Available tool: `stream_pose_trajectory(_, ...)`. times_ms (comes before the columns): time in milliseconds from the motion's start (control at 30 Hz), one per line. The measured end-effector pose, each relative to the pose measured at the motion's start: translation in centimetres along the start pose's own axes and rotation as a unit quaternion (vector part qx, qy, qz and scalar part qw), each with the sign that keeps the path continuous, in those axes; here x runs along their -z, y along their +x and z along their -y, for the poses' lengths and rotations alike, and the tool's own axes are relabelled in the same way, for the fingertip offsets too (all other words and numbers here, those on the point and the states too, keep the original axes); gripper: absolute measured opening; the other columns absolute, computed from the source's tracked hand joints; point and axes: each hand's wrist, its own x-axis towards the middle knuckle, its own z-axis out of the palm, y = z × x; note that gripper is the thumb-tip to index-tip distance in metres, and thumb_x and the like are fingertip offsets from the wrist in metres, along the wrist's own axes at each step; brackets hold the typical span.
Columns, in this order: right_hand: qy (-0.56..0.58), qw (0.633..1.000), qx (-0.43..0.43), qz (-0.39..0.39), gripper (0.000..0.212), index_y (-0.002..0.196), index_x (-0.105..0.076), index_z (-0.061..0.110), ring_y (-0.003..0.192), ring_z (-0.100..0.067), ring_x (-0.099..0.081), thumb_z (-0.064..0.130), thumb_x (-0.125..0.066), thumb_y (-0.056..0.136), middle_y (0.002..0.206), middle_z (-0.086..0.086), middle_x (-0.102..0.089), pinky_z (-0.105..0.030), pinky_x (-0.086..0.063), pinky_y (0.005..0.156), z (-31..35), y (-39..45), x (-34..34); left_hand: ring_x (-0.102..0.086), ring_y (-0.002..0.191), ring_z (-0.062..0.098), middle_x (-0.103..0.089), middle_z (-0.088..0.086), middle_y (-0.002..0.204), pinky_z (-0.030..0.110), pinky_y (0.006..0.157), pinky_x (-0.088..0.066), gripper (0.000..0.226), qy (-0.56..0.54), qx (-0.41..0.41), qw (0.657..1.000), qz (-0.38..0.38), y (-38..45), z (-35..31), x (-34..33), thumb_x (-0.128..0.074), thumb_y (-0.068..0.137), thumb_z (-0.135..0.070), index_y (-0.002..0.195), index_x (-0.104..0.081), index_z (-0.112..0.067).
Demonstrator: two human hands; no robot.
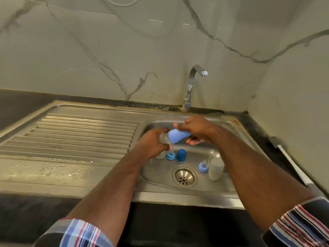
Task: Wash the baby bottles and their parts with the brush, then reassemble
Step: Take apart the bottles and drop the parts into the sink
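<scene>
Over the steel sink basin (194, 186), my left hand (151, 143) grips a clear baby bottle (164, 138) by its body. My right hand (194, 130) holds a light blue cap (178, 136) against the bottle's top end. Below my hands in the basin stand a dark blue cap (181, 155), a blue collar with a clear teat (170, 155) and part of another clear bottle (160, 155). To the right are a second blue collar with teat (203, 166) and a clear bottle (216, 168). The bottle brush (292, 163) lies on the dark counter at the right.
A chrome tap (191, 86) rises behind the basin, with no water running. The ribbed steel drainboard (76, 136) lies to the left, wet near its front. The drain (184, 176) is in the basin's middle. A marble wall stands behind and to the right.
</scene>
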Motion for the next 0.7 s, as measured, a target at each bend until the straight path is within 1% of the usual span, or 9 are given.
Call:
stream_pose_trajectory(100, -0.013, 0.998, 0.056, 0.023, 0.025, 0.104, -0.071, 0.008, 0.08, -0.023, -0.069, 0.024, -0.079, 0.086, 0.097, -0.013, -0.068, -0.038, -0.063, 0.077, -1.5, 0.4, 0.2, -0.067, 0.103, 0.016, -0.072, -0.007, 0.116, 0.036, 0.093, -0.054, 0.065, 0.022, 0.017, 0.999, 0.025, 0.3, 0.5, -0.5, -0.089, 0.073, -0.033, 0.133, -0.064, -0.032)
stream_pose_trajectory(167, -0.044, 0.992, 0.113, 0.027, 0.03, 0.109, -0.071, 0.012, 0.091, -0.019, -0.069, 0.01, -0.082, 0.081, 0.103, -0.004, -0.069, -0.034, -0.061, 0.081, -2.2, 0.7, 0.3, -0.068, 0.102, 0.014, -0.073, -0.007, 0.114, 0.037, 0.094, -0.055, 0.064, 0.024, 0.028, 0.999, 0.04, 0.6, 0.8, -0.5, -0.088, 0.073, -0.039, 0.133, -0.064, -0.037)
stream_pose_trajectory(233, -0.032, 0.99, 0.138, 0.025, 0.034, 0.108, -0.072, 0.015, 0.097, -0.017, -0.067, 0.005, -0.083, 0.077, 0.105, 0.001, -0.069, -0.03, -0.06, 0.083, -2.7, 1.0, 0.3, -0.068, 0.103, 0.014, -0.073, -0.008, 0.114, 0.038, 0.095, -0.055, 0.065, 0.016, 0.03, 0.998, 0.047, 0.7, 1.2, -0.4, -0.088, 0.073, -0.041, 0.133, -0.064, -0.037)
stream_pose_trajectory(300, 0.04, 0.994, 0.087, 0.043, 0.034, 0.113, -0.069, 0.018, 0.099, -0.022, -0.069, 0.018, -0.082, 0.082, 0.111, -0.005, -0.067, -0.035, -0.061, 0.082, -3.0, 1.3, 0.2, -0.068, 0.102, 0.015, -0.073, -0.007, 0.114, 0.038, 0.095, -0.054, 0.064, 0.022, 0.03, 0.998, 0.054, 0.9, 1.6, -0.4, -0.088, 0.073, -0.04, 0.132, -0.065, -0.034)
stream_pose_trajectory(367, 0.04, 0.996, 0.002, 0.082, 0.044, 0.117, -0.063, 0.017, 0.083, -0.027, -0.072, 0.047, -0.073, 0.087, 0.109, -0.012, -0.067, -0.037, -0.062, 0.072, -3.1, 1.4, -0.1, -0.068, 0.102, 0.015, -0.073, -0.006, 0.114, 0.038, 0.095, -0.054, 0.061, 0.026, 0.029, 0.997, 0.059, 1.0, 1.9, -0.5, -0.087, 0.075, -0.036, 0.131, -0.065, -0.031)
stream_pose_trajectory(433, 0.008, 0.995, -0.027, 0.101, 0.05, 0.115, -0.059, 0.012, 0.066, -0.024, -0.068, 0.055, -0.064, 0.091, 0.096, -0.018, -0.069, -0.037, -0.062, 0.067, -3.2, 1.6, -0.4, -0.068, 0.102, 0.016, -0.073, -0.006, 0.114, 0.038, 0.095, -0.054, 0.06, 0.023, 0.025, 0.997, 0.062, 1.1, 2.0, -0.7, -0.087, 0.075, -0.035, 0.131, -0.066, -0.031)
stream_pose_trajectory(533, 0.05, 0.993, 0.03, 0.098, 0.028, 0.115, -0.06, 0.011, 0.072, -0.02, -0.068, 0.022, -0.073, 0.092, 0.096, -0.019, -0.069, -0.035, -0.062, 0.073, -3.4, 2.0, -0.6, -0.068, 0.102, 0.016, -0.072, -0.007, 0.114, 0.038, 0.095, -0.054, 0.062, 0.023, 0.032, 0.998, 0.058, 1.4, 2.3, -0.8, -0.087, 0.075, -0.038, 0.132, -0.065, -0.033)
stream_pose_trajectory(633, 0.021, 0.994, 0.07, 0.087, 0.042, 0.117, -0.064, 0.014, 0.085, -0.021, -0.068, -0.006, -0.076, 0.082, 0.113, -0.017, -0.063, -0.032, -0.062, 0.075, -3.7, 2.2, -0.4, -0.068, 0.102, 0.015, -0.072, -0.008, 0.114, 0.037, 0.095, -0.054, 0.061, 0.033, 0.034, 0.997, 0.059, 1.4, 2.5, -0.8, -0.087, 0.075, -0.039, 0.132, -0.064, -0.034)
stream_pose_trajectory(700, 0.028, 0.994, 0.061, 0.085, 0.045, 0.116, -0.065, 0.016, 0.092, -0.025, -0.069, -0.007, -0.076, 0.08, 0.117, -0.016, -0.061, -0.04, -0.062, 0.081, -3.8, 2.1, -0.4, -0.068, 0.101, 0.014, -0.073, -0.009, 0.113, 0.037, 0.094, -0.054, 0.062, 0.031, 0.031, 0.998, 0.054, 1.4, 2.6, -0.9, -0.087, 0.074, -0.039, 0.132, -0.065, -0.036)
